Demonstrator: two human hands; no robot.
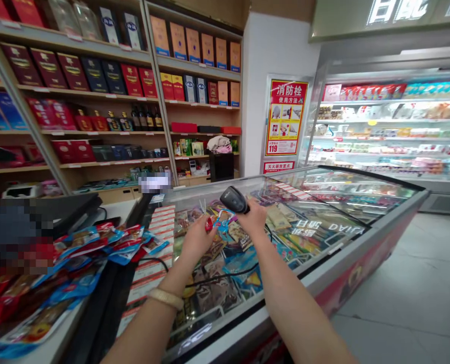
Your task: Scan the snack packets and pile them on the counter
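Observation:
My left hand [197, 236] is closed on a small red and blue snack packet [220, 225], held up over the glass-topped freezer [338, 247]. Just to its right, my right hand [253, 217] wraps round the handle of a black barcode scanner [233, 199]. The scanner's head points to the left, above the packet. From the scanner a black cable [225, 276] loops down across the freezer glass, passing under my left forearm. Many red and blue snack packets [77, 258] lie in a heap on the counter at the left.
Shelves [103, 93] of boxes and bottles stand behind. Beside the heap sits a dark device [61, 207] on the counter. Strips of red and white labels [160, 227] line the freezer's left edge. A lit refrigerated display [391, 121] is at the back right.

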